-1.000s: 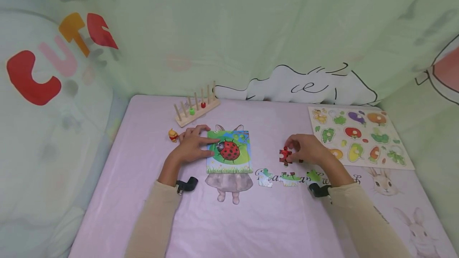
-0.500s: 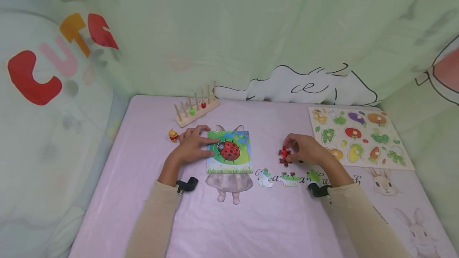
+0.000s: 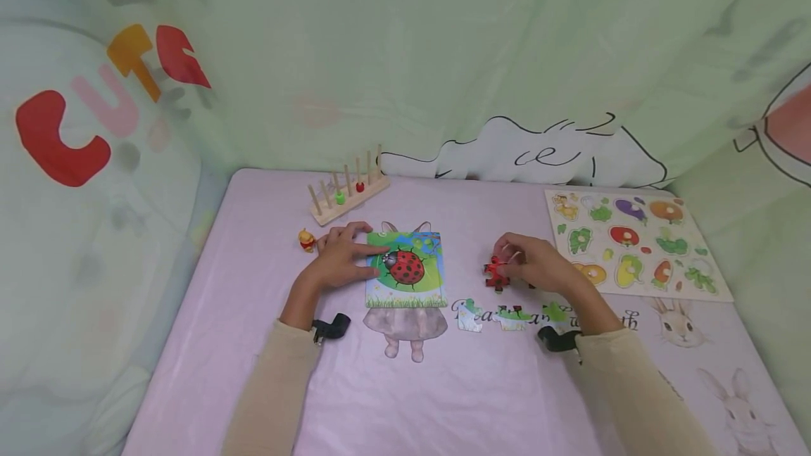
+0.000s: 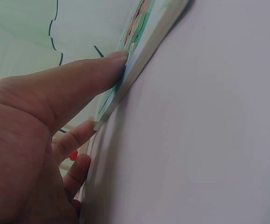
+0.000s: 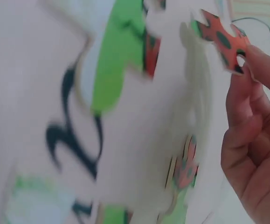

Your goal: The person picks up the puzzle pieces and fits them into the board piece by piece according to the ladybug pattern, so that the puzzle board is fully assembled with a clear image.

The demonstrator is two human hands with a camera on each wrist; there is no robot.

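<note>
My left hand (image 3: 342, 259) rests at the left edge of a square ladybug jigsaw board (image 3: 405, 299), thumb and index finger extended onto its top. In the left wrist view the thumb (image 4: 86, 79) presses on the board (image 4: 141, 65), other fingers lying by its edge. To the board's right, my right hand (image 3: 537, 260) pinches a red, black-spotted jigsaw piece (image 5: 222, 41) between thumb and fingertips, held tilted above the table. Loose jigsaw pieces lie below that hand: a pale one (image 3: 469, 317), a green-and-white one (image 3: 512, 319) and a green one (image 3: 555, 312). Another red piece (image 5: 186, 170) lies beneath the right hand.
A wooden peg rack (image 3: 351, 201) with a green and a red bead stands behind the left hand. Beside that hand is a small yellow-and-red bear figure (image 3: 307, 239). A vegetable peg puzzle board (image 3: 640, 245) lies at the right. Curtains hang behind the table.
My right hand has shifted slightly left, carrying the red jigsaw piece, which has turned and tilted in its fingers. The left hand and the ladybug board have stayed in place.
</note>
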